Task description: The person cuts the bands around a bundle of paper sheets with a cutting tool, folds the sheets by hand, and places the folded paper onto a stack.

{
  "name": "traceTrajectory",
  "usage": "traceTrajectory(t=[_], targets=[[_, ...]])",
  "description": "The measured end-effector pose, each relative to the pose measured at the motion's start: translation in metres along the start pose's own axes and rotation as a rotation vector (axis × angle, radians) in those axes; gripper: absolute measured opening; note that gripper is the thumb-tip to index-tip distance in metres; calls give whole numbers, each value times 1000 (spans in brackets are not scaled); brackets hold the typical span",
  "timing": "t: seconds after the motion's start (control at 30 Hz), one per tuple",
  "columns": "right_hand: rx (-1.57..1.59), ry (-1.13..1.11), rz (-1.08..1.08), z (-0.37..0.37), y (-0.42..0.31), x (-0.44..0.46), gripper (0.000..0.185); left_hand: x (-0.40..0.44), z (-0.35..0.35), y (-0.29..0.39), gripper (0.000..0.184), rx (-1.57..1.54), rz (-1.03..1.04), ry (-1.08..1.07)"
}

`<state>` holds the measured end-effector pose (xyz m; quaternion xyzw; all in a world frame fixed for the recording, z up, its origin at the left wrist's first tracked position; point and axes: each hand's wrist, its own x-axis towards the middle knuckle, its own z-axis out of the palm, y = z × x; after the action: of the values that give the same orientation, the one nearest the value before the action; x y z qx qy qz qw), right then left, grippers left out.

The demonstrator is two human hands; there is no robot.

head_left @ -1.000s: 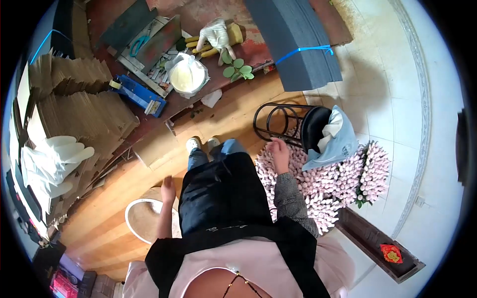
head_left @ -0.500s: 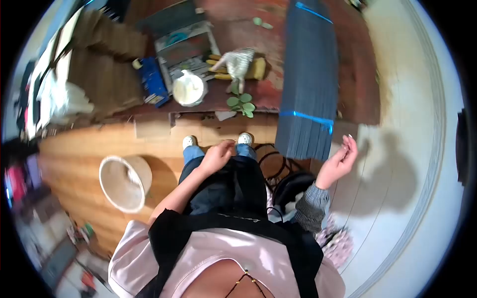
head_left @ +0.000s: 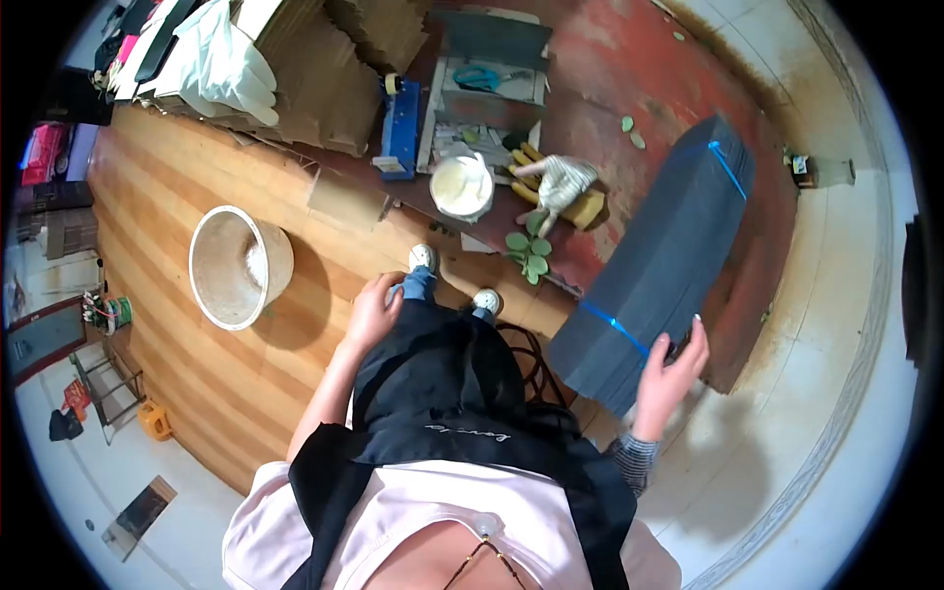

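Note:
My left hand hangs in front of my black apron, its fingers loosely bent and apart, with nothing seen in it. My right hand is at the near end of a long bundle of dark grey strips, thumb and fingers apart. I cannot tell whether it touches the bundle's side. Two bright blue ties go round the bundle, which lies slantwise on the red worn table with its near end jutting over the edge.
On the table are a white tub, a striped glove on yellow gloves, a leafy sprig, a blue tape dispenser, an open box with scissors, and stacked cardboard. A white bucket stands on the wooden floor.
My view has turned, so the table and bundle now appear slanted. My right hand has come nearer the bundle's side. My left hand has shifted left across the apron.

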<state>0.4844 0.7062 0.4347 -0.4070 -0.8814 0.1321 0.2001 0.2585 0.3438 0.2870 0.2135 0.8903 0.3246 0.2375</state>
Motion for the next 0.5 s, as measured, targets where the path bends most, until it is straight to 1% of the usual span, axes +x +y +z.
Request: traceTrajectory(t=[0.03, 0.07, 0.1, 0.13, 0.17, 0.2, 0.23, 0.27, 0.3, 0.33, 0.37, 0.4, 0.43, 0.5], targets=[[-56, 5, -20, -6, -16, 15, 49, 7, -5, -2, 27, -140, -45, 99], [35, 3, -42, -2, -26, 27, 46, 13, -11, -4, 26, -279, -90, 192], [40, -5, -20, 4, -40, 36, 45, 29, -25, 8, 27, -328, -47, 212], [50, -10, 3, 10, -57, 41, 44, 50, -40, 24, 31, -341, 100, 255], [31, -13, -22, 23, -64, 35, 43, 73, -66, 52, 35, -314, 301, 285], [14, 15, -59, 42, -82, 41, 43, 122, -103, 91, 32, -364, 487, 309], [31, -1, -82, 44, -99, 41, 42, 152, -116, 105, 27, -342, 572, 359], [39, -6, -97, 42, -114, 41, 43, 187, -120, 112, 23, -353, 601, 398], [34, -9, -95, 38, -123, 40, 42, 223, -123, 122, 22, -365, 567, 410], [26, -11, -87, 35, -128, 38, 42, 257, -124, 133, 24, -308, 463, 369], [38, 7, -39, 34, -131, 33, 42, 292, -123, 140, 31, -136, 394, 298], [50, 25, 8, 33, -132, 28, 41, 326, -116, 145, 42, 27, 294, 162], [119, 62, 79, 34, -135, 24, 40, 360, -109, 153, 49, 116, 182, -32], [107, 114, 118, 35, -134, 17, 39, 417, -79, 151, 60, 347, 130, -246]])
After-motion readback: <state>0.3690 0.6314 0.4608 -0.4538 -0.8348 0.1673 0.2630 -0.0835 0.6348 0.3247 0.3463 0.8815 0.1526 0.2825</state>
